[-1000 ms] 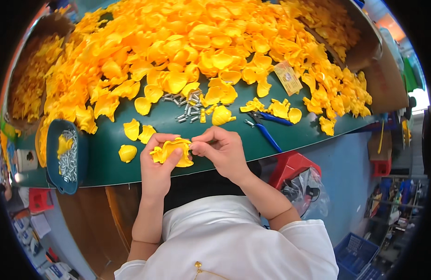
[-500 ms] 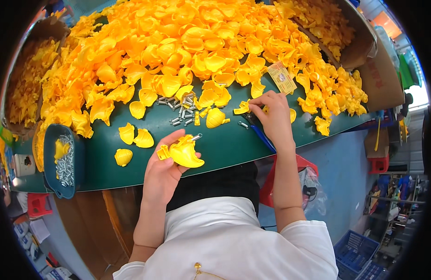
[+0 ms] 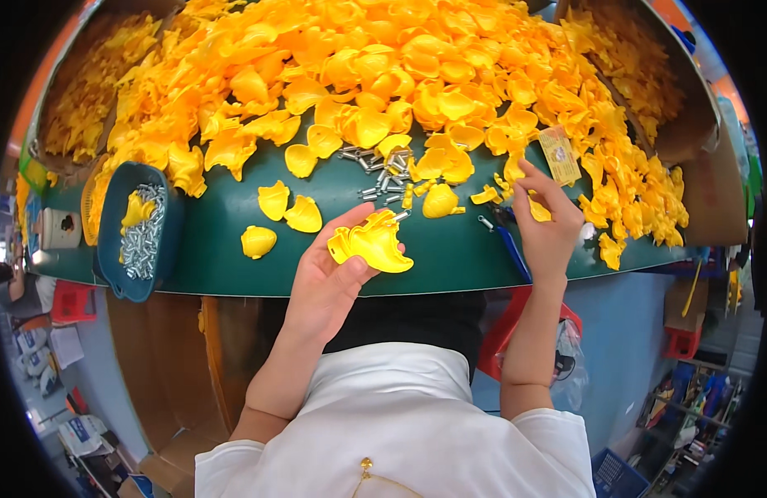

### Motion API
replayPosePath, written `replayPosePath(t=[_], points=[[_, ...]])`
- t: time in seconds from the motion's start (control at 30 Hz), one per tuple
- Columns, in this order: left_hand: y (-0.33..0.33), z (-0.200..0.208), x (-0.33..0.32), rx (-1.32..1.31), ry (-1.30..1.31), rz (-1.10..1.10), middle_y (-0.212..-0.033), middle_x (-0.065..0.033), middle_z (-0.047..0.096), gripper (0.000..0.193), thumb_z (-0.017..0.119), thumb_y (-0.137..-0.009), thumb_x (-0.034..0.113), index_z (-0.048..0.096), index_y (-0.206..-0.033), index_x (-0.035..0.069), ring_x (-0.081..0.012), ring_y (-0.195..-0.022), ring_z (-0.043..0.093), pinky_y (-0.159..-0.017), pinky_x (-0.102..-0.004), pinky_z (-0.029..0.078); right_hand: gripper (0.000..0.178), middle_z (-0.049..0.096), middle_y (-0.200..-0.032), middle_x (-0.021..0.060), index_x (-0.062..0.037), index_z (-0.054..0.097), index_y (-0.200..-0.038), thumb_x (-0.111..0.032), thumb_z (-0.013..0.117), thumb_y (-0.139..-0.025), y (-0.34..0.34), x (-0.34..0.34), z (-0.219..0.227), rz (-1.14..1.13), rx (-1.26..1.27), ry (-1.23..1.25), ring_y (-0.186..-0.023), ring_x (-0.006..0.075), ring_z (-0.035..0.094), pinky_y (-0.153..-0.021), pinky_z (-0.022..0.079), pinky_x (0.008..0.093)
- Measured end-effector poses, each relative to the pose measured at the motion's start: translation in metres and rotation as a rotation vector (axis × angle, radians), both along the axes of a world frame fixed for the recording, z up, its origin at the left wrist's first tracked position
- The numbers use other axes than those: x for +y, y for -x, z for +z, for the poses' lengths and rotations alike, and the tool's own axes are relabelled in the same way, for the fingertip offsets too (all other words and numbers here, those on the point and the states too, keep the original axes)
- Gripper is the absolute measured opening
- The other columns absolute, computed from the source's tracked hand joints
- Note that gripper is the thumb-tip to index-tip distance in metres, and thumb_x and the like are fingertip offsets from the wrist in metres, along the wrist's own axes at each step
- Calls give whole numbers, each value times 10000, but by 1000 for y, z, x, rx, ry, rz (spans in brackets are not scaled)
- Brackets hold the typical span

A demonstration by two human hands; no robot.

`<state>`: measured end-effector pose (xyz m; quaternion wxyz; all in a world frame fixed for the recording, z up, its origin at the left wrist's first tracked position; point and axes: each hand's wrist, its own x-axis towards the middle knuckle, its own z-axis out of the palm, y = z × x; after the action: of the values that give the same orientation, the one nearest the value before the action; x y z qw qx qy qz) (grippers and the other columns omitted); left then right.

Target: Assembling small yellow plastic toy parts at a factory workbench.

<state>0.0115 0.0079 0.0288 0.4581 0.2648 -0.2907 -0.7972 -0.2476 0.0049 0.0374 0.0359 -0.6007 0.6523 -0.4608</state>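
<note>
Left hand (image 3: pixel 327 280) is curled partway closed, palm upward, thumb laid over the near edge of a yellow shell (image 3: pixel 373 242), fingers supporting it from behind and below. Shell sits above the near edge of the green table (image 3: pixel 450 270), at hand's one o'clock. Metal pin (image 3: pixel 402 216) sticks out at shell's one o'clock; cannot tell how firmly it is seated. Right hand (image 3: pixel 551 222) is well apart at three o'clock, fingers bent and partly spread over small yellow pieces (image 3: pixel 485 195); whether the fingertips grip anything, cannot tell. Pliers (image 3: pixel 514 251) lie just beside it. Handling, by judgement: shell looks like thin moulded plastic, very light, fairly stiff, glossy enough to slide under a dry thumb; tough in general, though thin points along its rim could bend or snap. Best hold: thumb and fingers across the broad wall at six to eight o'clock, pressure light, pin side left free. Pin looks hard, smooth and apt to roll; pinch mid-length. Spare pins (image 3: pixel 388 176) lie at twelve o'clock from the shell, more in the tray (image 3: pixel 111 228) at nine, with the yellow pile (image 3: pixel 359 62) beyond at twelve.
</note>
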Motion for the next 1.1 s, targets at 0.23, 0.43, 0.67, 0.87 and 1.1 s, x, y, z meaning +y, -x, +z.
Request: replayPosePath(t=[0.23, 0.43, 0.67, 0.87, 1.1], points=[[6, -4, 4, -103, 117, 103, -1267, -149, 476, 622, 684, -802, 141, 368, -1313, -19, -304, -1077, 561, -946, -409, 453, 68, 551, -827, 33, 13, 594, -861, 24, 561, -802, -30, 14, 8, 420, -666, -345, -740, 100, 545, -647, 447, 202], [-5, -8, 4, -154, 90, 214, -1255, -143, 483, 599, 674, -808, 115, 372, -1307, -23, -290, -1065, 567, -946, -397, 454, 158, 536, -880, 97, -13, 631, -935, 4, 613, -779, -73, 31, -2, 414, 152, -355, -802, 246, 534, -661, 458, 320], [-5, -11, 6, -180, 104, 230, -1270, -145, 478, 566, 651, -802, 50, 388, -1298, -22, -281, -1079, 558, -952, -380, 448, 204, 599, -814, 101, -7, 650, -899, 20, 690, -701, -86, 27, -32, 310, 12, -85, -722, 238, 569, -648, 461, 318], [1, -9, 10, -186, 203, 215, -1297, -135, 469, 592, 690, -758, -17, 422, -1286, -5, -201, -1190, 460, -1023, -333, 360, 123, 628, -765, 100, 36, 644, -799, 60, 699, -692, -106, 24, -5, 316, -498, -75, -698, 160, 597, -608, 458, 247], [2, -10, 13, -186, 281, 207, -1329, -142, 435, 593, 678, -753, -57, 421, -1286, -14, -205, -1189, 462, -1018, -329, 374, 134, 627, -769, 104, 16, 653, -800, 67, 704, -686, -116, 22, -14, 321, -328, 41, -678, 189, 603, -610, 466, 260]])
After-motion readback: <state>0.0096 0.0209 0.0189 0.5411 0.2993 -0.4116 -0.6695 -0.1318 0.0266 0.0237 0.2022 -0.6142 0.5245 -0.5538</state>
